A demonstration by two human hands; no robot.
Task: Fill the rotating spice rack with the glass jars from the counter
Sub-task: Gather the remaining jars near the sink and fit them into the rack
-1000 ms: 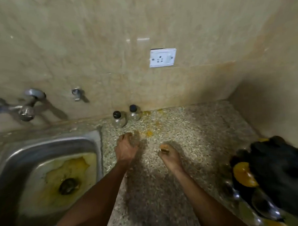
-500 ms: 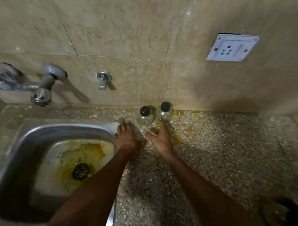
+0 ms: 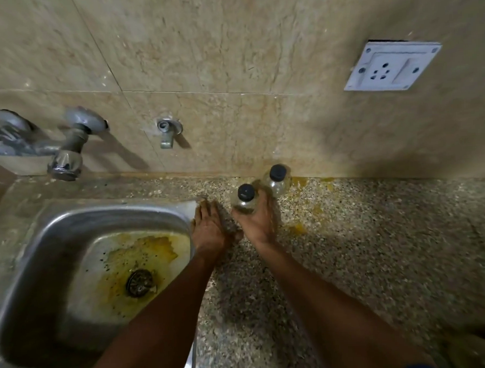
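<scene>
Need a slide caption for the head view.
Right hand closes on a black-capped jar beside its twin; left hand rests flat.

Count, head view. Glass jars: 2, each with a black cap, one [image 3: 245, 201] at 12 o'clock of the right hand, the other [image 3: 276, 180] at 1 o'clock of it. Hands: 2, left [image 3: 210, 229] and right [image 3: 258, 223]. Sink [image 3: 31, 276]: 1. Taps: 2, one [image 3: 67, 147] and one [image 3: 168, 131]. Wall socket [image 3: 392, 66]: 1.

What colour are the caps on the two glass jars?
Black, on both jars; head view.
</scene>
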